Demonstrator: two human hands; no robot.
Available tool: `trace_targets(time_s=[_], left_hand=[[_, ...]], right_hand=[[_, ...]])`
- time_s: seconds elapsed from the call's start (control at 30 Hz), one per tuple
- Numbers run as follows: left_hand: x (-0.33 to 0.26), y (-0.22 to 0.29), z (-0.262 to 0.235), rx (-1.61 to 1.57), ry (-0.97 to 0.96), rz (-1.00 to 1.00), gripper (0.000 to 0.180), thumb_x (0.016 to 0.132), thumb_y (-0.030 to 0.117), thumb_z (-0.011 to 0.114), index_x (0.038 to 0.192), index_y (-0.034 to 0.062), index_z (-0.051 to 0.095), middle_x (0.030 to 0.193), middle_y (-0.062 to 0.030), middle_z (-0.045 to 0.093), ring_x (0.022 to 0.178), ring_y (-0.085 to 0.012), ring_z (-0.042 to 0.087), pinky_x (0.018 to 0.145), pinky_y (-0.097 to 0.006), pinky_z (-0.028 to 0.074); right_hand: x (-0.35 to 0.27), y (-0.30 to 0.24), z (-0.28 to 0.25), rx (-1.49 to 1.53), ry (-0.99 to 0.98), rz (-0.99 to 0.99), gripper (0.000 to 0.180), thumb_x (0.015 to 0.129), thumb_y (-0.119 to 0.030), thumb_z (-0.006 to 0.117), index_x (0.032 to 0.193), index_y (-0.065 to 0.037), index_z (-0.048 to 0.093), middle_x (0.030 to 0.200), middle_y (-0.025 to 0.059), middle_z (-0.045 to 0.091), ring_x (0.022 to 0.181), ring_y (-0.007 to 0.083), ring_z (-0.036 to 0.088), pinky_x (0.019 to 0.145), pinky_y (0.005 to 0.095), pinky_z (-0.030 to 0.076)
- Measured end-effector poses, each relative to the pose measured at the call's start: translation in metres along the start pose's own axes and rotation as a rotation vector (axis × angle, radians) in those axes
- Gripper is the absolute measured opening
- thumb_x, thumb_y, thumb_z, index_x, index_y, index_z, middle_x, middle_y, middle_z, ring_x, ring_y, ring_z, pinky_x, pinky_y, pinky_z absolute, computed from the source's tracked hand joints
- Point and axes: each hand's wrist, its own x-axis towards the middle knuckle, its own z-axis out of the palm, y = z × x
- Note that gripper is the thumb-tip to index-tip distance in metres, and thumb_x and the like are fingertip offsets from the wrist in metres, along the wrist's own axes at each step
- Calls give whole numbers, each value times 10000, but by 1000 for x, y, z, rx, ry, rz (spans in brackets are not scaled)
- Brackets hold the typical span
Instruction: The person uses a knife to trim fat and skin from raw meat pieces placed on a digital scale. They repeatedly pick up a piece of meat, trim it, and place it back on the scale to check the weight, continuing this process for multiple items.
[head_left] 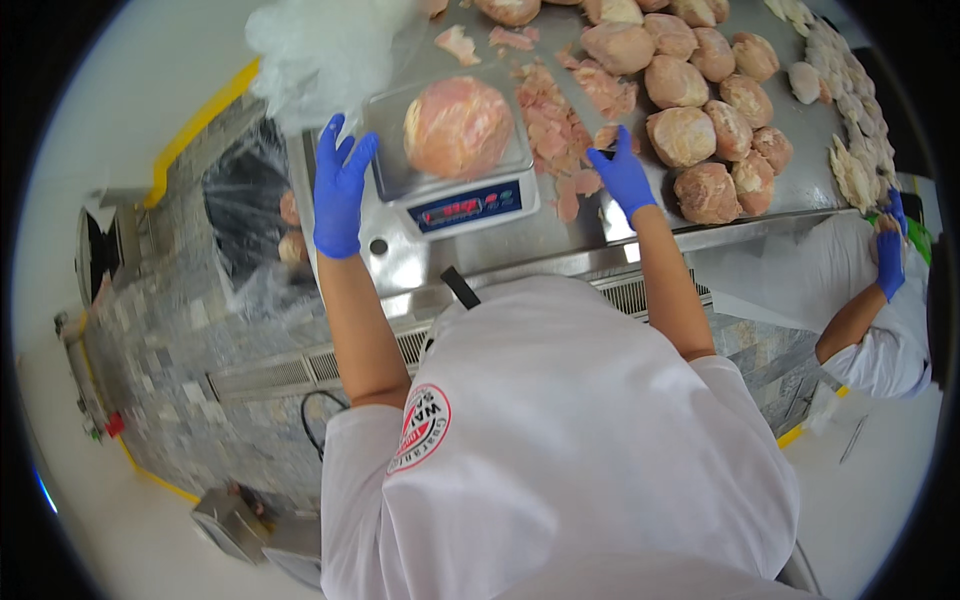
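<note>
A large round ball of pale pink raw meat [458, 128] rests on the steel pan of a white digital scale [470, 218], whose display is lit red. My left hand [342, 190], in a blue glove, is raised beside the scale's left edge, fingers spread and nothing in it. To the right of the scale, my gloved right hand [627, 178] reaches over the table by some flat meat pieces [552, 125]. Its thumb and fingers are apart, with a small dark patch between them that I cannot make out. Neither hand touches the ball.
Several round meat balls [683, 136] cover the right of the steel table [400, 262]. Clear plastic bags [325, 60] are heaped at the far left. Below them stands a plastic-lined dark container [245, 200]. A co-worker's gloved hand [889, 262] is at far right, near pale meat pieces [850, 100].
</note>
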Motion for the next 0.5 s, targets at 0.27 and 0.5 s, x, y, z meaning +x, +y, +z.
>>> trace_targets(time_s=[0.27, 0.5], left_hand=[[-37, 20, 0, -108, 34, -67, 641, 940, 215, 709, 1483, 15, 432, 1324, -104, 557, 1221, -201, 515, 1065, -322, 387], [-67, -7, 7, -349, -56, -280, 539, 975, 104, 641, 1470, 20, 446, 1360, -109, 546, 1194, -182, 585, 957, -324, 532]], right_hand=[[20, 0, -33, -483, 135, -255, 721, 928, -367, 682, 1508, -43, 402, 1383, 268, 512, 1242, 385, 551, 1018, 446, 471], [19, -122, -2, 280, -31, -427, 526, 969, -368, 646, 1362, -25, 580, 1281, 220, 615, 1161, 374, 587, 1035, 443, 453]])
